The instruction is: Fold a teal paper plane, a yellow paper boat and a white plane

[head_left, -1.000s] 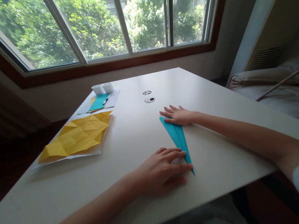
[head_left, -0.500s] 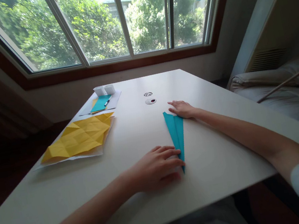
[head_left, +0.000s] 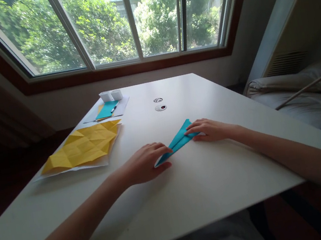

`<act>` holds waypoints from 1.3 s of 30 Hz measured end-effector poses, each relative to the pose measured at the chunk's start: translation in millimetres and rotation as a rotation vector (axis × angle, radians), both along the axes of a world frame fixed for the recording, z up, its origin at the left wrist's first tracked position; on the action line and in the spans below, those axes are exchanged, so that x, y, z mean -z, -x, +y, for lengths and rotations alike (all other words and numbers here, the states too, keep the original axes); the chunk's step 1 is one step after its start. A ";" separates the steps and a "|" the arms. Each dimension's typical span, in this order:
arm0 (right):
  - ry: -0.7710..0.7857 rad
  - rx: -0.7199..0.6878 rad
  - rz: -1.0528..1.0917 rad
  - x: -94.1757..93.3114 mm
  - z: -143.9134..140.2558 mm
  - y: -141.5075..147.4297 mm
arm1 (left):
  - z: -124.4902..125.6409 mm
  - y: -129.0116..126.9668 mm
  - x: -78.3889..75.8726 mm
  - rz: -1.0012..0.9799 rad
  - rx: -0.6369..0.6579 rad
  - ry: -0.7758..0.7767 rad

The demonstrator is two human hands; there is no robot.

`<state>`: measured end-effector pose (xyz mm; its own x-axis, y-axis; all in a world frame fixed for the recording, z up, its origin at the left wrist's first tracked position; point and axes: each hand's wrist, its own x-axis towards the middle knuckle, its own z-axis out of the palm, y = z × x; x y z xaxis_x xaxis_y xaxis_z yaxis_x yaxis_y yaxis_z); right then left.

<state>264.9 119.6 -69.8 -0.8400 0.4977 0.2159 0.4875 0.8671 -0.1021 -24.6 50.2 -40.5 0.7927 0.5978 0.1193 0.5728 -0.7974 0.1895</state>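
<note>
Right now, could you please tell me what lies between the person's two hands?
The head view shows a folded blue paper between the left hand and the right hand, both touching it.

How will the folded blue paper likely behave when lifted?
Probably very light: the folded blue paper looks thin. Its lengthwise folds likely stiffen it somewhat. It might spring open along its middle line unless the right hand steadies the wide end.

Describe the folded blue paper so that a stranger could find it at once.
On the white table below the window, look between the left hand and right hand. The folded blue paper there tapers to a point, unlike the flat blue sheet near the pen.
</note>
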 end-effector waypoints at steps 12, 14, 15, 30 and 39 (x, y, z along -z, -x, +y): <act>0.010 0.145 0.016 -1.8 -14.5 7.9 | -0.2 0.7 5.9 -0.183 -0.368 0.285; 0.048 0.150 0.033 -1.4 -14.7 7.2 | -0.6 1.2 5.8 -0.260 -0.373 0.365; 0.056 0.151 0.037 -1.3 -14.7 7.0 | -0.7 1.1 6.5 -0.287 -0.374 0.370; 0.290 0.150 0.188 -9.4 2.4 -17.6 | 8.4 7.8 12.8 -0.104 -0.364 -0.173; 0.743 0.352 0.811 -1.3 19.1 -18.1 | 14.4 3.9 8.8 -0.490 -0.488 0.570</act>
